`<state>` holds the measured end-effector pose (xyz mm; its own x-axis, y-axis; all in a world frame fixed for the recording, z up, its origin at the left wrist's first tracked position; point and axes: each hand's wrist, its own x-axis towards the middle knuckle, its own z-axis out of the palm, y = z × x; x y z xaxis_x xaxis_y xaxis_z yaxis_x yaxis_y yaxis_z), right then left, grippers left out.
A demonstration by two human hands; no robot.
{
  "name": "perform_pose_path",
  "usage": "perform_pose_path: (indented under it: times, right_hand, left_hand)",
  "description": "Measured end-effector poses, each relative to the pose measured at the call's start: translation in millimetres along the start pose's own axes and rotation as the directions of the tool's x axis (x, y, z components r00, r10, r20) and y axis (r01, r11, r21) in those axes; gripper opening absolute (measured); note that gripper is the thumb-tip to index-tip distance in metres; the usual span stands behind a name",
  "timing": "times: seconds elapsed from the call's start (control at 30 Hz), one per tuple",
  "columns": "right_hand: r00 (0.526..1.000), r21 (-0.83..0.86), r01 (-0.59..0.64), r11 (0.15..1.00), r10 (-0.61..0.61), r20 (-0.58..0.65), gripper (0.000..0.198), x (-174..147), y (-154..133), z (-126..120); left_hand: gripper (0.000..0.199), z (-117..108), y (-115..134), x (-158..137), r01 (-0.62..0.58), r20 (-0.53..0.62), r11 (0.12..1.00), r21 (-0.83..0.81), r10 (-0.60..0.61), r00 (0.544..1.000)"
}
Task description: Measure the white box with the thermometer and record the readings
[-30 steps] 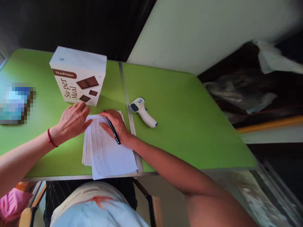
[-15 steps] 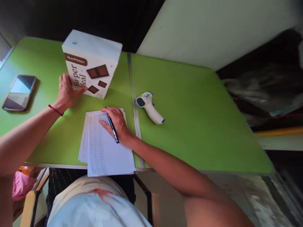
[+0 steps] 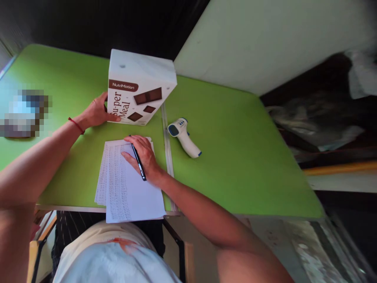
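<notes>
left hand (image 3: pixel 96 112) pinching white box (image 3: pixel 141 84) by lower side; brown label (image 3: pixel 123 85), dark squares (image 3: pixel 148 96) on front.

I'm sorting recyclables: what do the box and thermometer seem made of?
Box: probably smooth, low-gloss cardboard, judging by its flat printed panels and straight edges.
Thermometer: likely smooth white plastic, given its curved, moulded-looking body and blue trim.

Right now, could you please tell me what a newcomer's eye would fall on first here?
Probably the big white box with printed brown blocks, toward the back of the green table, gripped low by the left hand. Next might come the white-and-blue gun-shaped thermometer, just right of the grey metal strip, and the white paper sheets at the near edge, under the right hand with its slim black pen.
</notes>
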<state>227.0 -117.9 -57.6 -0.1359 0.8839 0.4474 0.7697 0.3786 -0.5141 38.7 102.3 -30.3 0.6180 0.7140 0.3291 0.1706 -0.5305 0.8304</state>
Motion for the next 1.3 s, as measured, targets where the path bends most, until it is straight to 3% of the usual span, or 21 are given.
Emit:
perform_pose_path:
  times: [0.27,0.4,0.47,0.53,0.57,0.63,0.7,0.73,0.83,0.97,1.3]
  right_hand:
    - [1.000,0.114,-0.027,0.993,0.028,-0.012,0.034,6.7,0.5,-3.5]
    - [0.998,0.261,-0.068,0.963,0.069,0.007,0.037,5.6,-2.5,-25.3]
    - [0.995,0.306,-0.096,0.947,0.097,0.014,0.036,3.8,-6.6,-38.1]
    - [0.992,0.360,-0.120,0.925,0.129,-0.001,0.033,2.6,-11.9,-47.1]
    - [0.987,0.392,-0.136,0.910,0.157,-0.022,0.031,2.7,-14.4,-49.7]
    - [0.969,0.457,-0.185,0.870,0.240,-0.065,0.027,4.9,-18.4,-51.6]
    - [0.941,0.521,-0.246,0.817,0.330,-0.073,0.026,9.7,-20.5,-50.3]
    - [0.929,0.551,-0.273,0.789,0.366,-0.064,0.024,12.5,-20.9,-48.9]
    - [0.916,0.589,-0.299,0.751,0.399,-0.044,0.015,19.4,-20.7,-43.0]
    - [0.936,0.521,-0.261,0.813,0.345,-0.070,0.006,19.0,-17.8,-32.8]
    - [0.944,0.395,-0.198,0.897,0.283,-0.169,0.013,14.9,-9.1,-27.2]
  left_hand:
    - [0.083,19.7,21.7,-16.0,0.055,0.041,0.990,0.129,-0.061,0.997]
    - [0.090,14.0,37.7,-32.3,0.249,-0.040,0.946,0.206,-0.246,0.968]
    - [0.077,10.5,50.9,-45.9,0.355,-0.175,0.885,0.302,-0.315,0.933]
    - [0.052,8.2,67.5,-61.8,0.370,-0.195,0.830,0.417,-0.316,0.929]
    - [0.042,8.1,76.0,-70.0,0.320,-0.137,0.831,0.455,-0.290,0.947]
    - [0.037,10.9,90.7,-85.2,0.118,0.102,0.873,0.473,-0.187,0.977]
    - [0.054,17.5,99.2,-97.1,-0.092,0.365,0.897,0.432,-0.081,0.927]
    - [0.067,21.8,100.8,-101.3,-0.142,0.415,0.890,0.434,-0.058,0.908]
    - [0.091,34.1,98.6,-107.9,-0.143,0.392,0.863,0.485,-0.068,0.918]
    - [0.100,37.7,94.2,-109.2,-0.146,0.356,0.836,0.529,-0.062,0.932]
    - [0.084,27.4,102.8,-112.2,-0.401,0.487,0.716,0.571,0.098,0.868]
